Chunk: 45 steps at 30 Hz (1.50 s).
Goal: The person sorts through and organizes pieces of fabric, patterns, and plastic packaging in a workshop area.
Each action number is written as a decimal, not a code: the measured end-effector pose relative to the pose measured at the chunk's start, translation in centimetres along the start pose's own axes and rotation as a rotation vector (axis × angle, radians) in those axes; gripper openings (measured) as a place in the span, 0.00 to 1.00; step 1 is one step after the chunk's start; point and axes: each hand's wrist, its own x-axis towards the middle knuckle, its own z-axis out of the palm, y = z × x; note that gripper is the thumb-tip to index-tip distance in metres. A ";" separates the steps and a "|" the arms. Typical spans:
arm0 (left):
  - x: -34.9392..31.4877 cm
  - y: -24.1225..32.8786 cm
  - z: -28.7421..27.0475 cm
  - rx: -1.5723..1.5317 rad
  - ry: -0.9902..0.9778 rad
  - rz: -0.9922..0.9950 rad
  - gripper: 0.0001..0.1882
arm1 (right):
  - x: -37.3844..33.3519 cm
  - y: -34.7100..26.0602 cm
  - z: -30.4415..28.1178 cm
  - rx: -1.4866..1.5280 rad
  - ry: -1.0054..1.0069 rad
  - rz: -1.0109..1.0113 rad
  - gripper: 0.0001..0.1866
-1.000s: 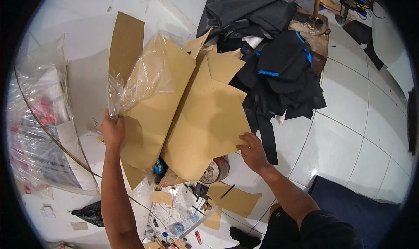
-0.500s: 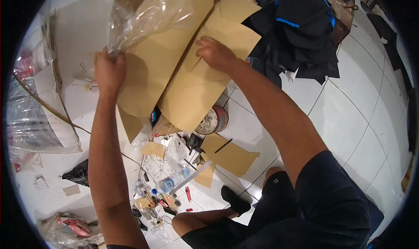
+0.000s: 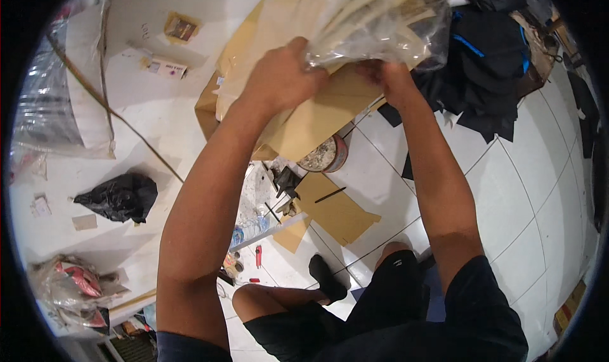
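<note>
Crumpled clear plastic film (image 3: 365, 35), toward one o'clock, over large tan paper sheets (image 3: 304, 134); left hand (image 3: 285, 78), at twelve, clamped on the film; right hand (image 3: 394, 82), at its lower border, grip too shadowed to tell.

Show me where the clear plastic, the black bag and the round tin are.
Clear plastic (image 3: 374, 38): head view, on its crumpled middle, between the hands.
Black bag (image 3: 124, 197): head view, on the middle of its bunched body.
Round tin (image 3: 341, 154): head view, on its reddish side wall.
</note>
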 end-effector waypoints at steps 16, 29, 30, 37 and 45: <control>-3.6 2.1 8.8 -0.181 -0.016 -0.125 0.54 | 2.1 0.6 4.4 1.810 0.032 0.153 0.20; -19.7 3.5 15.0 -0.150 0.186 0.175 0.37 | -23.7 11.6 -2.0 0.441 0.112 0.385 0.19; -21.9 4.6 13.8 -0.241 0.050 0.244 0.35 | -26.8 17.3 -5.6 0.229 0.081 0.390 0.20; -44.5 -3.3 7.5 -0.404 -0.133 0.073 0.30 | -53.9 21.9 -2.0 -0.615 0.004 0.057 0.21; -60.6 -4.3 9.8 -0.381 0.704 -0.535 0.20 | -60.0 29.5 -5.4 -1.063 -0.390 0.132 0.39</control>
